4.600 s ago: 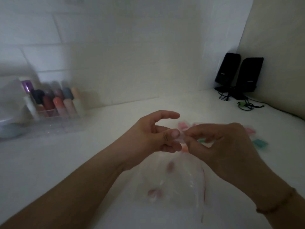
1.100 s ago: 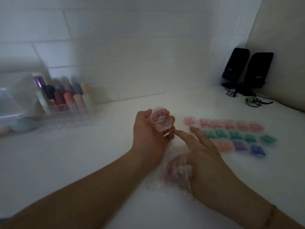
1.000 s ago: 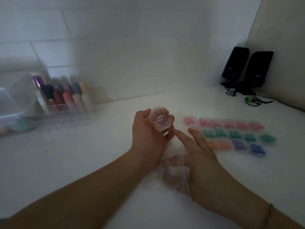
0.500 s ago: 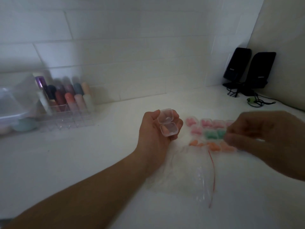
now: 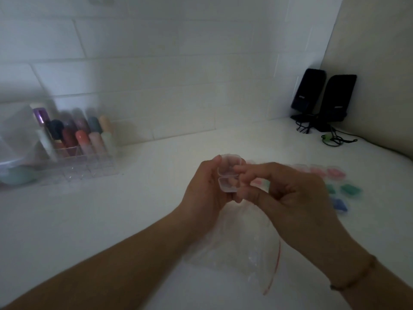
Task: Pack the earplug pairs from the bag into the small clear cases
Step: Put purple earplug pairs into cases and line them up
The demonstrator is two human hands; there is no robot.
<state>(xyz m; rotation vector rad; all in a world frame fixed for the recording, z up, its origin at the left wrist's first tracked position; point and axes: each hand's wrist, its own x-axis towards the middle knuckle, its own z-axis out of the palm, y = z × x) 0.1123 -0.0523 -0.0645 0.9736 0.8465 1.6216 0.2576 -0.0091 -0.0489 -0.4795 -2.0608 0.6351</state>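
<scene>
Earplug bag (image 5: 243, 247), a clear soft plastic zip pouch with a red strip along its right edge, lies crumpled on the white counter (image 5: 111, 220) nearest the camera, under both wrists. No earplugs can be made out inside it.

Left hand (image 5: 205, 191) grips a small clear case (image 5: 229, 175) just above the bag, thumb at the hinge side, fingers curled behind it. Case is hard plastic, square with rounded corners, lid swung up and open. A pale pinkish form sits in the lower half; too blurred to say whether it is an earplug. Right hand (image 5: 286, 195) is closed in toward the case, fingertips bunched at its right rim and partly covering it. Whether they pinch anything cannot be told. A thin bracelet (image 5: 355, 278) sits on the right wrist.

Beyond the right hand, mostly hidden by it: rows of filled cases (image 5: 335, 173) on the counter, pink in the far row, green (image 5: 350, 190) and blue (image 5: 339, 204) nearer.

Far left, against the white tiled wall (image 5: 156, 74): clear acrylic organizer (image 5: 82, 162) holding rounded tubes in several colours.

Far right corner: two black speakers (image 5: 324, 97) with tangled cables (image 5: 330, 138). Each speaker carries a small label, unreadable.
</scene>
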